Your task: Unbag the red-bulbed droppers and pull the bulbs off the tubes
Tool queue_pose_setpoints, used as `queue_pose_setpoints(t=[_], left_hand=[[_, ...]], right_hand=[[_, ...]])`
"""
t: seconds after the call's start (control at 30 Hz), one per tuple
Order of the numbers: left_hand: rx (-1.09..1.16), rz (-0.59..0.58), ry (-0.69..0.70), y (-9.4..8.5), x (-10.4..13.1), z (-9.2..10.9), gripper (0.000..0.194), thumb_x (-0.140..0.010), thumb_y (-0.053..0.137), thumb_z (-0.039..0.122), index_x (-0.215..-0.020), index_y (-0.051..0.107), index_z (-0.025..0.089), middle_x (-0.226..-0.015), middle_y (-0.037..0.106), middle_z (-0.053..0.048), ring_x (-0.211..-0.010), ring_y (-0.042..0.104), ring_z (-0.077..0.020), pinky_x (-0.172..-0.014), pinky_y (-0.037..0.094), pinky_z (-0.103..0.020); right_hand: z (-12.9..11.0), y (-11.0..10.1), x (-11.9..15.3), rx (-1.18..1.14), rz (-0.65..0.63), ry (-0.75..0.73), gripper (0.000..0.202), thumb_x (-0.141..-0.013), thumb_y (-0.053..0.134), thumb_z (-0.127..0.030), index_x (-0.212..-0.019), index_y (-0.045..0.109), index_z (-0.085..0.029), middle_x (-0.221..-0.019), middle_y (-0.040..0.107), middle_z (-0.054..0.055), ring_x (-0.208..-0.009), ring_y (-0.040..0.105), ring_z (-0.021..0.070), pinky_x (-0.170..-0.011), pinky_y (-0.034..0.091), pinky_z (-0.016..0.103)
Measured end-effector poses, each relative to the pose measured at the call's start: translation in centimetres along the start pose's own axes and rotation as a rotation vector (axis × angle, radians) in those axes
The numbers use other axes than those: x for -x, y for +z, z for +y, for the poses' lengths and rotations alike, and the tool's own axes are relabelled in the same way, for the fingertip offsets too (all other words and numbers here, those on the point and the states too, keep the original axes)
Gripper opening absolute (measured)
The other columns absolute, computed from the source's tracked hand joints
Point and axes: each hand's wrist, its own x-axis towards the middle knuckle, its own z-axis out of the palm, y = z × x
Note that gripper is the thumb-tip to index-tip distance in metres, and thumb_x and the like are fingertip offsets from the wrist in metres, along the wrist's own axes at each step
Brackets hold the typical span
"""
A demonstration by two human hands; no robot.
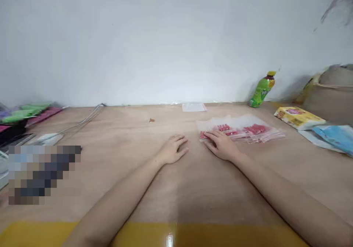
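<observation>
My left hand [173, 149] rests palm down on the wooden table [132, 195], its fingers loosely apart and nothing in them. To its right, my right hand [222, 146] lies with fingers stretched out, the fingertips touching the near left edge of a spread of clear plastic bags [237, 124]. Red pieces show inside these bags, one cluster [256, 129] on the right and others close to my right fingertips. What exactly the red pieces are is too blurred to tell.
A green bottle with a yellow cap [260, 90] stands by the wall. At right are a yellow packet [299, 117], a blue face mask [335, 136] and a grey-brown bag [331, 92]. Cables [85, 120], green and pink packages [27, 113] and a pixelated patch occupy the left.
</observation>
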Motion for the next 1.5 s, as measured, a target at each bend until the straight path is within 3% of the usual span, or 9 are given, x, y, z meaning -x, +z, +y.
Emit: queue_pose_setpoints(t=[0.27, 0.47, 0.67, 0.87, 1.07, 1.2, 1.4, 1.5], left_hand=[[0.034, 0.018, -0.008, 0.0, -0.2, 0.2, 0.045, -0.085, 0.043, 0.043, -0.121, 0.05, 0.018, -0.129, 0.047, -0.01, -0.121, 0.041, -0.0232, -0.104, 0.031, -0.039], [0.101, 0.071, -0.088, 0.1, -0.1, 0.3, 0.06, -0.081, 0.049, 0.042, -0.133, 0.032, 0.016, -0.136, 0.036, -0.013, -0.124, 0.037, -0.0252, -0.102, 0.034, -0.041], [0.133, 0.177, 0.043, 0.1, -1.2, 0.5, 0.052, -0.08, 0.053, 0.038, -0.127, 0.042, 0.019, -0.133, 0.04, -0.011, -0.124, 0.037, -0.0231, -0.102, 0.035, -0.038], [0.167, 0.191, 0.138, 0.7, -3.4, 0.8, 0.023, -0.086, 0.043, 0.024, -0.103, 0.059, 0.02, -0.106, 0.061, -0.006, -0.101, 0.055, -0.0177, -0.09, 0.043, -0.033], [0.168, 0.204, 0.061, 0.7, -3.3, 1.1, 0.01, -0.079, 0.048, 0.017, -0.082, 0.058, 0.018, -0.08, 0.061, -0.003, -0.075, 0.056, -0.0149, -0.071, 0.044, -0.027], [0.178, 0.218, 0.007, 0.4, -2.7, 1.4, 0.01, -0.081, 0.045, 0.018, -0.075, 0.054, 0.017, -0.073, 0.057, -0.001, -0.066, 0.052, -0.0125, -0.063, 0.041, -0.024], [0.21, 0.258, -0.069, 0.5, -2.6, 1.2, 0.013, -0.083, 0.043, 0.02, -0.075, 0.052, 0.017, -0.069, 0.057, 0.0, -0.061, 0.051, -0.011, -0.059, 0.04, -0.022], [0.223, 0.279, -0.088, 0.5, -2.6, 1.2, 0.012, -0.082, 0.043, 0.021, -0.075, 0.052, 0.017, -0.071, 0.059, 0.0, -0.063, 0.052, -0.0109, -0.06, 0.041, -0.022]], right_hand=[[0.2, 0.4, 0.0, -0.106, 0.003, -0.017, 0.034, -0.087, 0.041, -0.028, -0.117, 0.052, -0.018, -0.116, 0.057, 0.009, -0.107, 0.052, 0.0239, -0.101, 0.034, 0.047], [-0.4, 0.2, 0.0, -0.341, -0.03, 0.037, 0.027, -0.086, 0.041, -0.024, -0.112, 0.051, -0.022, -0.112, 0.059, 0.008, -0.101, 0.056, 0.022, -0.084, 0.048, 0.039], [-1.2, 0.8, -1.1, -0.471, -0.046, -0.015, 0.02, -0.083, 0.037, -0.013, -0.094, 0.052, -0.021, -0.105, 0.061, 0.007, -0.101, 0.056, 0.02, -0.085, 0.045, 0.037], [-1.6, 2.2, -3.3, -0.466, 0.011, -0.096, 0.028, -0.069, 0.039, -0.003, -0.089, 0.048, -0.02, -0.088, 0.061, 0.003, -0.081, 0.058, 0.0164, -0.072, 0.046, 0.03], [-1.9, 1.8, -3.0, -0.419, 0.147, -0.068, 0.014, -0.073, 0.046, -0.009, -0.081, 0.05, -0.02, -0.091, 0.058, 0.007, -0.085, 0.054, 0.0192, -0.074, 0.044, 0.033], [-1.9, 1.4, -2.3, -0.349, 0.209, -0.126, 0.016, -0.073, 0.046, -0.007, -0.074, 0.056, -0.02, -0.091, 0.058, 0.007, -0.086, 0.054, 0.019, -0.075, 0.044, 0.033], [-2.2, 1.2, -2.2, -0.277, 0.203, -0.226, 0.028, -0.077, 0.05, -0.014, -0.101, 0.061, -0.025, -0.099, 0.059, 0.006, -0.089, 0.055, 0.0181, -0.077, 0.045, 0.033], [-2.4, 1.3, -2.3, -0.225, 0.223, -0.216, 0.023, -0.078, 0.055, -0.021, -0.098, 0.063, -0.026, -0.099, 0.06, 0.006, -0.088, 0.055, 0.0189, -0.077, 0.044, 0.035]])
